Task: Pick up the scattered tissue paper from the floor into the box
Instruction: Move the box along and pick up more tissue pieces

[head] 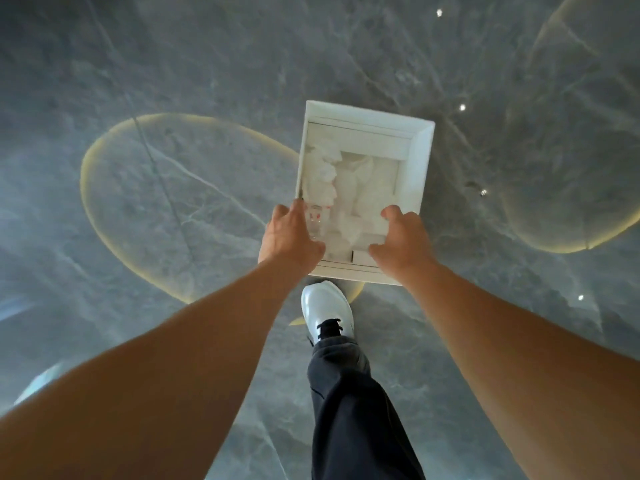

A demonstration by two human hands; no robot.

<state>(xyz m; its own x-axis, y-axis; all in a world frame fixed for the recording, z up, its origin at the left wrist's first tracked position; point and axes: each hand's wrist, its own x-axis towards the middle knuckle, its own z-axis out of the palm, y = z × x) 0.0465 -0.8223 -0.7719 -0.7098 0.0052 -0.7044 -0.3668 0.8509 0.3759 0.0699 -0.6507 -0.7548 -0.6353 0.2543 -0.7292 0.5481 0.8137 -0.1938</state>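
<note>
A white open box (pixel 420 157) is held in front of me above the grey floor. Crumpled white tissue paper (pixel 353 188) lies inside it, bunched along the left and middle. My left hand (pixel 289 237) grips the box's near left corner, thumb over the rim. My right hand (pixel 401 242) grips the near right corner the same way. The near edge of the box is partly hidden behind both hands. No loose tissue shows on the floor in view.
Glossy grey marble floor (pixel 173 81) with light reflections and an oval yellowish glare (pixel 114 133). My foot in a white shoe (pixel 327 310) and a dark trouser leg (pixel 353 410) sit just below the box.
</note>
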